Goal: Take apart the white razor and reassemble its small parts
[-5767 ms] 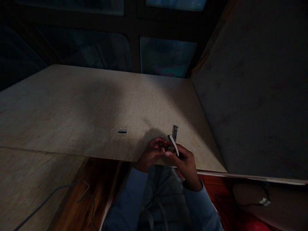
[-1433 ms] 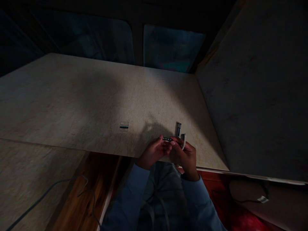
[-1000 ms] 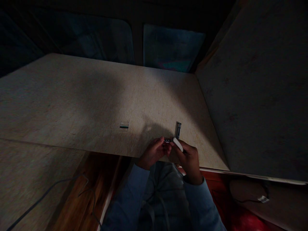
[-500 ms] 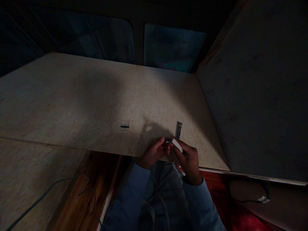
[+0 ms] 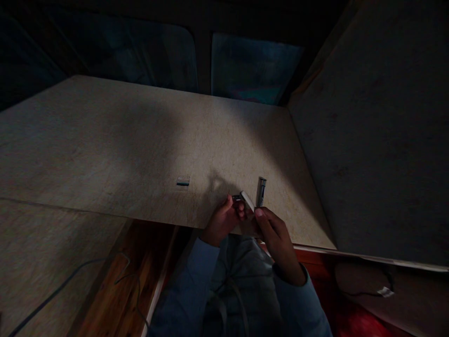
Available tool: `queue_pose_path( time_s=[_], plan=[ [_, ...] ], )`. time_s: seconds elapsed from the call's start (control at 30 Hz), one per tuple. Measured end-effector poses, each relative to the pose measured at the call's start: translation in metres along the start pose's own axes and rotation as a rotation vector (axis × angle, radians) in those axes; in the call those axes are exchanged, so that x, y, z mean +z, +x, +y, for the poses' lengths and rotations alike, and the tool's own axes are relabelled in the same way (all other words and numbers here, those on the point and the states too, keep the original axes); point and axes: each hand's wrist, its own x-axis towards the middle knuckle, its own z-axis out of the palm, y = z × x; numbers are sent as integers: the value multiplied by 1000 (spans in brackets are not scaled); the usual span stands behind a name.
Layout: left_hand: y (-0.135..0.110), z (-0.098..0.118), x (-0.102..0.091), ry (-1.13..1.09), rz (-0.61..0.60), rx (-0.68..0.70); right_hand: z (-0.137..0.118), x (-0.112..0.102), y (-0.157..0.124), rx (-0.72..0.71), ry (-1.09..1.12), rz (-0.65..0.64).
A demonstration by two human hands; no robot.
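At the front edge of the table, my left hand (image 5: 221, 222) pinches a small dark piece with a shiny spot (image 5: 237, 198) between thumb and fingers. Its kind is too dim to make out. My right hand (image 5: 277, 231) is closed on the lower end of a slim white bar (image 5: 247, 200), which tilts up to the left. The bar's top end is close to the dark piece; whether they touch, I cannot tell. Just beyond my right hand lies a narrow dark and silvery stick-like object (image 5: 262, 191). Farther left is a small clear case with a dark bluish strip (image 5: 183, 181).
The pale marbled table (image 5: 140, 154) runs back to dark windows (image 5: 252, 70). A board-like panel (image 5: 379, 140) rises on the right. A grey cable (image 5: 70, 278) crosses the lower left beside a wooden plank (image 5: 115, 285).
My right hand has shifted down and right along the white bar, so more of the bar shows. The dark piece in my left hand has moved slightly up and left.
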Motion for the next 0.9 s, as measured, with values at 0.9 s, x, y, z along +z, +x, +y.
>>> queue_pose_path(
  time_s=[0.9],
  plan=[
    [-1,-2,-4,38,-90,51,7,8,3,52,-84,-29]
  ],
)
